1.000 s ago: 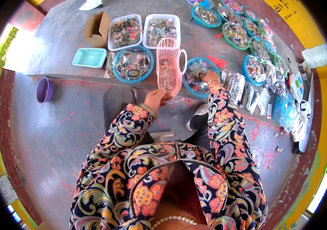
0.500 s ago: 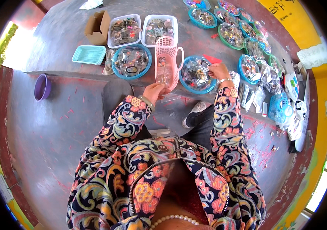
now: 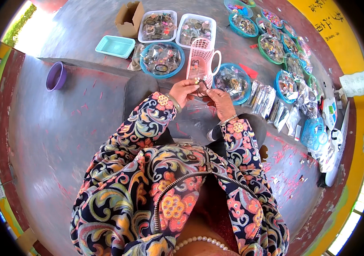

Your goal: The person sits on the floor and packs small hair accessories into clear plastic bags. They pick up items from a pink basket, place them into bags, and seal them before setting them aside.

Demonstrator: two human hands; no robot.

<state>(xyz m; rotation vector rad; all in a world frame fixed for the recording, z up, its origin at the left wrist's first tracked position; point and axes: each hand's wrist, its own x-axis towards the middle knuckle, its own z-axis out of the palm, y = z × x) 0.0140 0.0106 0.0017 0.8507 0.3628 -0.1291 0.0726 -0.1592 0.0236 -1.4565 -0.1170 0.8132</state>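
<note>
Left hand: the left hand (image 3: 185, 90) is raised in front of the body, fingers (image 3: 195, 85) pinched shut on one end of a small dark wire part (image 3: 201, 87); its exact kind is too small to tell.
Right hand: the right hand (image 3: 219, 101) meets it from the other side, fingertips closed on the same part, so both hands touch at the piece.
Position of the part: held in the air between the two hands, just in front of the pink plastic basket (image 3: 200, 59) and above the person's lap.
Containers nearby: a blue-rimmed round tray (image 3: 162, 59) of bagged parts lies left of the basket; a second blue-rimmed tray (image 3: 232, 81) lies right of it, near the right hand.
Further back: two white rectangular trays (image 3: 158, 26), a turquoise basket (image 3: 115, 46), a cardboard box (image 3: 130, 19).
Right margin: clear packets (image 3: 271, 104) lie in a row on the concrete floor (image 3: 62, 128); a purple bowl (image 3: 56, 76) stands well apart at left.
Technique, judged: the piece is small, so working it well likely calls for a firm pinch close to the joint, hands kept together and held over the lap or a tray in case it slips.
</note>
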